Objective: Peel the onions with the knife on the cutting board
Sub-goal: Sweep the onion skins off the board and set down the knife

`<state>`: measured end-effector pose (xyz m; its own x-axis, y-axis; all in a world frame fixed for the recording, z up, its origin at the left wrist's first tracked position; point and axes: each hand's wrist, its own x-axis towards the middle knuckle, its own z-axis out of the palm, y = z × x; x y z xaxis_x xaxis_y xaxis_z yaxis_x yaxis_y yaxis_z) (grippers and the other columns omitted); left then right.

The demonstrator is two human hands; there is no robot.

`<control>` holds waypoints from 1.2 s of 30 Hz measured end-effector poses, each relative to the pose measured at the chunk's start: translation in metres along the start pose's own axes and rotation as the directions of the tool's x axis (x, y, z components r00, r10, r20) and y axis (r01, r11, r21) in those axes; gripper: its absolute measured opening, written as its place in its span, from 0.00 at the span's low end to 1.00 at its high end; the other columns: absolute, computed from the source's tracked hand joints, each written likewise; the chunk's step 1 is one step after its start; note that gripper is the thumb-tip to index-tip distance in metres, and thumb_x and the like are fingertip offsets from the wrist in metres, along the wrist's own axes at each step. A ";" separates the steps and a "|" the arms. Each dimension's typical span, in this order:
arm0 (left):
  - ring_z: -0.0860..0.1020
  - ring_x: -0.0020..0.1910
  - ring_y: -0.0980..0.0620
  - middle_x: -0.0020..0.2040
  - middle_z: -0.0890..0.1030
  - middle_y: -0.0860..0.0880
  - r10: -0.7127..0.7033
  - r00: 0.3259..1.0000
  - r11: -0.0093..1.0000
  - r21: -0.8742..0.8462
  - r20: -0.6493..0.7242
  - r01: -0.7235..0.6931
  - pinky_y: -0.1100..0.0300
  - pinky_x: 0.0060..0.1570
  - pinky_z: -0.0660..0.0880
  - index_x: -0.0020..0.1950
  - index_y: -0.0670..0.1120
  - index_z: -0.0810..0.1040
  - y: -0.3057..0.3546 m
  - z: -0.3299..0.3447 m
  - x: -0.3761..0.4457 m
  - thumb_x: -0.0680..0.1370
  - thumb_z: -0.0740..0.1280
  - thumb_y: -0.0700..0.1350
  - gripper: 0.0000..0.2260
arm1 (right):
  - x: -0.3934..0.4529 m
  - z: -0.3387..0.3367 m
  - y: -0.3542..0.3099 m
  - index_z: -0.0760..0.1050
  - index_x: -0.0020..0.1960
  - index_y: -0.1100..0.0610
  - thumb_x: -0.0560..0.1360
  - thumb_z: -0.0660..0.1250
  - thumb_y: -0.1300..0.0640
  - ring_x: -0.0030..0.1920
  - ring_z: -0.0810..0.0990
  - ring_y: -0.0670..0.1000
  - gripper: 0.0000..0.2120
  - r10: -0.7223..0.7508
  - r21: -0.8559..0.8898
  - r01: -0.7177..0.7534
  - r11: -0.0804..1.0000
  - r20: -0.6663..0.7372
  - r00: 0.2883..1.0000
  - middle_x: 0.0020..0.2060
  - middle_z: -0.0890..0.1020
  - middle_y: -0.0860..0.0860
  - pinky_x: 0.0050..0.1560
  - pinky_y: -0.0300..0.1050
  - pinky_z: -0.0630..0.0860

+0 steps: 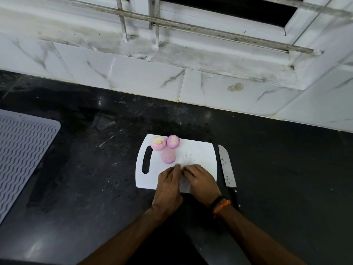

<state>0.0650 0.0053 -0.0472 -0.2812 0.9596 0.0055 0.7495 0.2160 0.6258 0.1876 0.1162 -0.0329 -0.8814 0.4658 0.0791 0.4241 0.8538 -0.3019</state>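
Observation:
Three peeled pink onions sit at the far left of the white cutting board: one by the handle slot, one beside it, and one nearer to me. The knife lies on the counter along the board's right edge, blade pointing away, and neither hand touches it. My left hand and my right hand rest side by side on the near part of the board, fingertips almost meeting. Nothing shows in either hand; what lies under the palms is hidden.
The board lies on a black stone counter. A grey ribbed mat lies at the left edge. A white tiled wall and a barred window sill run along the back. I wear a dark and orange band on my right wrist.

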 end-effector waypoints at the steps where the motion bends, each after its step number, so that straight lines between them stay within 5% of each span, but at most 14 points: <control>1: 0.80 0.55 0.34 0.60 0.80 0.35 0.017 1.000 1.000 0.001 -0.001 -0.017 0.43 0.54 0.79 0.69 0.33 0.72 0.003 0.000 0.001 0.63 0.65 0.41 0.33 | -0.004 -0.003 0.003 0.83 0.51 0.62 0.61 0.78 0.67 0.48 0.82 0.55 0.18 0.000 0.009 0.001 1.000 -0.026 1.000 0.48 0.84 0.54 0.48 0.45 0.81; 4: 0.80 0.57 0.34 0.61 0.80 0.35 0.046 0.999 0.997 -0.054 -0.027 -0.048 0.41 0.57 0.78 0.70 0.33 0.72 0.012 -0.003 0.008 0.72 0.59 0.46 0.29 | 0.010 -0.013 0.015 0.83 0.49 0.61 0.61 0.77 0.69 0.45 0.82 0.55 0.17 0.109 -0.003 -0.110 0.994 -0.072 0.991 0.46 0.83 0.53 0.44 0.45 0.80; 7: 0.77 0.64 0.35 0.66 0.77 0.35 -0.004 1.000 0.990 -0.138 -0.013 0.002 0.42 0.66 0.73 0.73 0.35 0.70 0.018 -0.011 0.013 0.76 0.54 0.52 0.30 | 0.034 -0.014 0.023 0.81 0.58 0.63 0.64 0.74 0.70 0.52 0.81 0.59 0.22 0.228 -0.036 -0.230 0.973 -0.050 0.972 0.54 0.81 0.57 0.48 0.52 0.82; 10: 0.83 0.54 0.36 0.58 0.82 0.34 -0.007 0.999 0.993 -0.120 -0.042 0.002 0.44 0.54 0.79 0.68 0.34 0.73 0.026 -0.019 0.019 0.74 0.63 0.45 0.25 | 0.041 -0.007 0.020 0.77 0.62 0.66 0.69 0.71 0.65 0.56 0.79 0.62 0.21 0.209 -0.090 -0.207 0.974 0.007 0.978 0.58 0.79 0.61 0.56 0.57 0.80; 12: 0.84 0.48 0.40 0.52 0.84 0.37 0.046 0.997 0.995 -0.091 -0.060 -0.051 0.48 0.47 0.82 0.63 0.36 0.73 0.028 -0.019 0.022 0.73 0.61 0.46 0.22 | 0.028 -0.003 0.010 0.78 0.60 0.65 0.69 0.72 0.61 0.55 0.79 0.60 0.20 0.199 -0.071 -0.197 0.978 0.020 0.980 0.56 0.80 0.59 0.55 0.54 0.80; 15: 0.81 0.55 0.37 0.58 0.81 0.38 0.026 0.999 0.991 -0.133 -0.018 -0.028 0.45 0.59 0.77 0.66 0.36 0.74 0.025 -0.011 0.016 0.74 0.63 0.45 0.22 | -0.005 0.001 -0.010 0.79 0.61 0.62 0.67 0.74 0.63 0.56 0.79 0.57 0.22 0.178 0.012 -0.178 0.984 0.040 0.983 0.56 0.80 0.55 0.55 0.50 0.80; 18: 0.80 0.56 0.37 0.59 0.81 0.37 0.034 0.999 0.995 -0.094 -0.029 -0.037 0.44 0.61 0.75 0.68 0.34 0.73 0.020 -0.005 0.010 0.76 0.61 0.48 0.25 | -0.024 -0.004 -0.015 0.80 0.62 0.59 0.69 0.72 0.66 0.55 0.79 0.54 0.21 0.230 0.111 -0.225 0.968 -0.040 0.972 0.56 0.81 0.53 0.55 0.46 0.79; 21: 0.80 0.57 0.39 0.60 0.81 0.39 0.021 0.997 0.990 -0.137 -0.071 -0.030 0.43 0.61 0.76 0.67 0.38 0.76 0.021 -0.013 0.015 0.77 0.62 0.51 0.23 | -0.033 -0.015 -0.007 0.82 0.60 0.59 0.74 0.67 0.65 0.56 0.79 0.52 0.15 0.459 0.224 -0.424 0.878 -0.138 0.878 0.56 0.81 0.52 0.58 0.44 0.77; 24: 0.80 0.53 0.33 0.57 0.80 0.34 -0.017 0.998 0.998 -0.061 -0.067 0.013 0.40 0.55 0.78 0.64 0.34 0.77 0.021 -0.018 0.019 0.67 0.74 0.35 0.25 | -0.043 -0.023 0.005 0.81 0.61 0.57 0.74 0.70 0.64 0.58 0.79 0.51 0.16 0.648 0.322 -0.591 0.739 -0.103 0.754 0.59 0.80 0.49 0.61 0.46 0.77; 27: 0.81 0.49 0.31 0.54 0.80 0.32 0.027 0.997 0.999 0.044 -0.074 -0.024 0.40 0.50 0.79 0.61 0.32 0.77 0.017 -0.018 0.023 0.60 0.73 0.32 0.29 | -0.045 -0.022 0.009 0.79 0.64 0.59 0.75 0.69 0.65 0.61 0.77 0.53 0.18 0.695 0.249 -0.665 0.704 -0.050 0.717 0.61 0.79 0.52 0.65 0.47 0.74; 31: 0.82 0.46 0.34 0.49 0.82 0.34 0.092 0.995 0.993 0.079 -0.045 -0.088 0.41 0.48 0.80 0.56 0.32 0.80 0.019 -0.011 0.026 0.63 0.65 0.39 0.23 | -0.028 -0.016 -0.002 0.79 0.64 0.61 0.74 0.64 0.69 0.61 0.75 0.57 0.19 0.649 0.160 -0.637 0.754 -0.032 0.760 0.60 0.79 0.56 0.64 0.46 0.71; 36: 0.79 0.56 0.37 0.58 0.81 0.38 0.086 0.996 0.995 -0.053 -0.003 -0.086 0.45 0.58 0.76 0.65 0.36 0.77 0.019 0.002 0.022 0.73 0.73 0.41 0.22 | -0.018 -0.005 -0.029 0.82 0.55 0.58 0.75 0.67 0.60 0.52 0.78 0.54 0.10 0.511 0.161 -0.506 0.847 0.010 0.859 0.51 0.80 0.52 0.47 0.44 0.74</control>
<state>0.0739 0.0312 -0.0364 -0.2174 0.9741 0.0619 0.7380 0.1225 0.6636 0.1919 0.0840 -0.0207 -0.5427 0.8344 -0.0960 0.7718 0.4503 -0.4490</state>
